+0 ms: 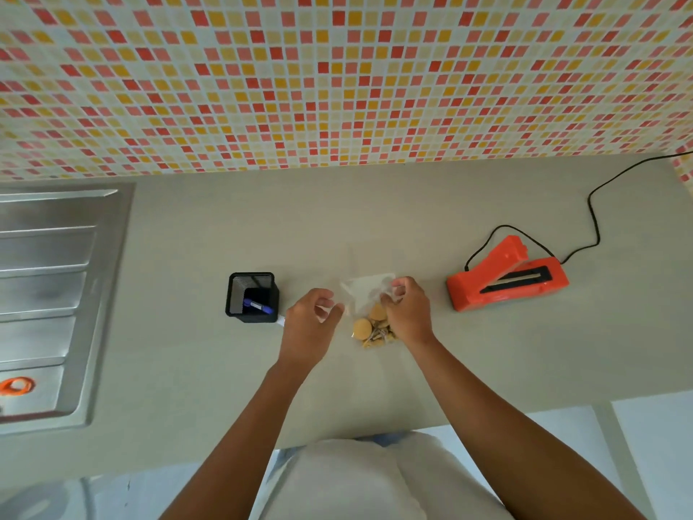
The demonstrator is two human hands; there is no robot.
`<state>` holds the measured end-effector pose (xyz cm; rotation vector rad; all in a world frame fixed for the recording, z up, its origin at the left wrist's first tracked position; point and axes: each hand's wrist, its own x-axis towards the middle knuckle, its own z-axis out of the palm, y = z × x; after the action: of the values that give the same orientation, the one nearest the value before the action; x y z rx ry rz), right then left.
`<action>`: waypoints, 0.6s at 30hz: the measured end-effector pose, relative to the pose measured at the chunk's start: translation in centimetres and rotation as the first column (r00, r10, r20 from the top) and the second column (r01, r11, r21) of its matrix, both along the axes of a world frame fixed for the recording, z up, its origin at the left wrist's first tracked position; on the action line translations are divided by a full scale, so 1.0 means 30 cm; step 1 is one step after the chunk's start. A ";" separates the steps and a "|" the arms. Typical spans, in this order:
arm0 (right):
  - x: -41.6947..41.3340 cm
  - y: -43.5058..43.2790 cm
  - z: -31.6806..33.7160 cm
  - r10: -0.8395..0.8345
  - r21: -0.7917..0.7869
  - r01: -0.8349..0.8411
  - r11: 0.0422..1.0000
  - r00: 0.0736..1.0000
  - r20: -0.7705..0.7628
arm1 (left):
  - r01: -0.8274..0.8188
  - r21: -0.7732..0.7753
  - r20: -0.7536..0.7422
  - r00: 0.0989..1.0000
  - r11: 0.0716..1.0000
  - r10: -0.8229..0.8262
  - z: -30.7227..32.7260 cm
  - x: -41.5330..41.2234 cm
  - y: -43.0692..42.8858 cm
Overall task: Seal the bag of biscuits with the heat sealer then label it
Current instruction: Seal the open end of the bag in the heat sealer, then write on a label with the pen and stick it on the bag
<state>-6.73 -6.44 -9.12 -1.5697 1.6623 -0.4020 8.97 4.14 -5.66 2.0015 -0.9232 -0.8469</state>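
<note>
A clear plastic bag of round biscuits (369, 317) lies on the beige counter (375, 227), its open top pointing away from me. My right hand (407, 311) pinches the bag's upper right edge. Just left of the bag, my left hand (313, 319) hovers with its fingers curled and apart, holding nothing. The orange heat sealer (506, 275) sits to the right of the bag with its jaw raised, and its black cord (596, 212) runs off to the back right.
A black mesh pen holder (252, 297) with a blue marker (258, 306) stands left of my left hand. A steel sink drainboard (48, 294) fills the left side. The tiled wall (337, 76) rises behind the counter. The counter's front edge is near my body.
</note>
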 end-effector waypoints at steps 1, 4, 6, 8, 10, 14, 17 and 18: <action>0.024 0.017 0.010 0.010 -0.015 -0.010 1.000 1.000 0.009 | 0.013 -0.038 0.022 1.000 0.999 -0.012 0.019 0.022 0.015; 0.120 0.078 0.056 0.063 0.021 -0.066 0.998 0.992 0.109 | 0.050 -0.141 0.126 0.992 0.989 -0.032 0.068 0.103 0.055; 0.192 0.122 0.068 0.092 0.049 -0.101 0.994 0.982 0.166 | 0.092 -0.160 0.229 0.972 0.983 -0.054 0.078 0.174 0.079; 0.245 0.164 0.066 0.128 0.076 -0.144 0.987 0.974 0.189 | 0.186 -0.119 0.348 0.928 0.975 -0.135 0.067 0.240 0.102; 0.302 0.209 0.067 0.154 0.099 -0.176 0.979 0.968 0.198 | 0.290 -0.048 0.398 0.883 0.956 -0.248 0.047 0.308 0.127; 0.386 0.271 0.084 0.121 0.223 -0.183 0.957 0.956 0.266 | 0.365 -0.016 0.442 0.838 0.931 -0.321 0.011 0.378 0.148; 0.419 0.299 0.106 0.033 0.321 -0.150 0.935 0.938 0.344 | 0.328 -0.125 0.453 0.859 0.936 -0.240 0.041 0.390 0.146; 0.427 0.306 0.124 -0.014 0.374 -0.148 0.916 0.917 0.398 | 0.306 -0.186 0.453 0.870 0.934 -0.195 0.070 0.391 0.146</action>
<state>6.10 2.74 -5.41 -1.1487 1.2744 -0.2950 20.70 8.52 -3.56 1.8956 -1.4936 -0.3903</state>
